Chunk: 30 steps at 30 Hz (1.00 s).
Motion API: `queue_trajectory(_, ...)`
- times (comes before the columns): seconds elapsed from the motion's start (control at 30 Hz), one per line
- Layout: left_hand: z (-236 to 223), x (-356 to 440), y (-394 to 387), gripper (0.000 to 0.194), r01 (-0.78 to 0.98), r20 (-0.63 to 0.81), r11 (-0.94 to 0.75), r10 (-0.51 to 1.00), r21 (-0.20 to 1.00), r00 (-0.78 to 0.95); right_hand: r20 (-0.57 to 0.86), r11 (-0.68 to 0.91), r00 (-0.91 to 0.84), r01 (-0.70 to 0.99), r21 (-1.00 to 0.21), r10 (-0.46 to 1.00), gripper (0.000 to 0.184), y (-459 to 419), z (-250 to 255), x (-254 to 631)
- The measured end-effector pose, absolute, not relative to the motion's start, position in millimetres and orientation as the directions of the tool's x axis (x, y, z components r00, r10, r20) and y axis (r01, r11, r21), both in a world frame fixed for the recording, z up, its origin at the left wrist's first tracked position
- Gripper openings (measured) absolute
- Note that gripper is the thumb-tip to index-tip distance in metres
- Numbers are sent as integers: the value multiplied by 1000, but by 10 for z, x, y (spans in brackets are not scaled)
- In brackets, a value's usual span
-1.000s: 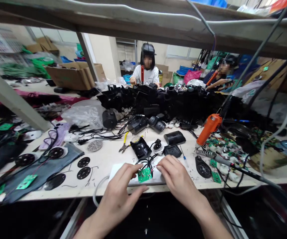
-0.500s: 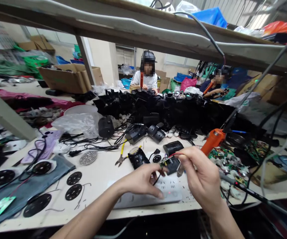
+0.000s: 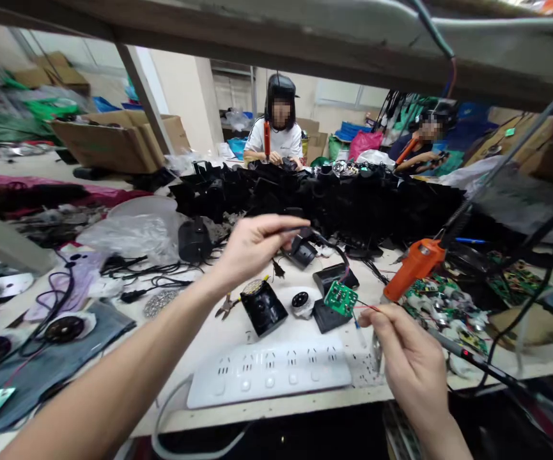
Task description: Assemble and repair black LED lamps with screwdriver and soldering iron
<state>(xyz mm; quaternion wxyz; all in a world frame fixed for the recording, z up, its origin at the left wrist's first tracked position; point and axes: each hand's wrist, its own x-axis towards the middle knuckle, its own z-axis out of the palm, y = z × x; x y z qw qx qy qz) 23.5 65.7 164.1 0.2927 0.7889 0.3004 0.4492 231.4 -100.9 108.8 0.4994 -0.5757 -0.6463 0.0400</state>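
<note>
Circuit board (image 3: 340,298) hangs between the right hand (image 3: 408,351), pinching its red wire (image 3: 367,306), and the left hand (image 3: 257,246), gripping its black cable (image 3: 334,246), fingertips closed on both (some slack should spare it strain).

Covered, cropped, too fine
The left forearm (image 3: 132,364) partly hides the pliers (image 3: 227,308) and is cut off below; markings on the green circuit board (image 3: 341,298) are too small to read.
</note>
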Motion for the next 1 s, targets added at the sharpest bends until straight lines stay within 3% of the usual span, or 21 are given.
queue_trajectory(0.1,1902,34,539,31,506,766,-827,484,243,423,522,350,-1,742,-571,853,21,-862,972,2313)
queue_trajectory(0.2,1879,-243,322,36,701,747,-690,368,-180,554,400,390,-191,769,-507,896,23,-703,854,2276)
queue_trajectory(0.27,1692,-459,179,33,718,708,-619,347,-319,615,299,390,-272,785,-481,915,23,-617,784,2233)
queue_trajectory(0.33,1416,-696,65,27,720,641,-589,400,-368,655,186,377,-328,809,-450,926,23,-554,732,2174)
queue_trajectory(0.43,982,-1058,-34,28,756,522,-587,565,-289,639,21,377,-404,832,-408,914,21,-493,687,2051)
queue_trajectory(0.5,757,-1258,-55,28,788,392,-590,693,-174,606,-51,412,-462,831,-374,886,19,-467,664,1956)
queue_trajectory(0.6,580,-1397,-55,23,790,140,-613,783,11,606,-95,465,-516,827,-317,852,18,-439,630,1824)
queue_trajectory(0.67,565,-1341,-75,31,787,79,-603,798,131,598,-89,476,-527,818,-322,845,16,-429,616,1774)
queue_trajectory(0.77,630,-1054,-165,37,736,128,-599,795,316,592,-5,465,-507,794,-390,862,8,-441,610,1790)
queue_trajectory(0.83,671,-797,-241,35,661,155,-625,764,414,626,109,441,-442,776,-451,890,15,-488,600,1871)
queue_trajectory(1.0,602,-284,-329,25,562,111,-622,718,546,687,365,309,-73,698,-646,928,19,-877,499,2293)
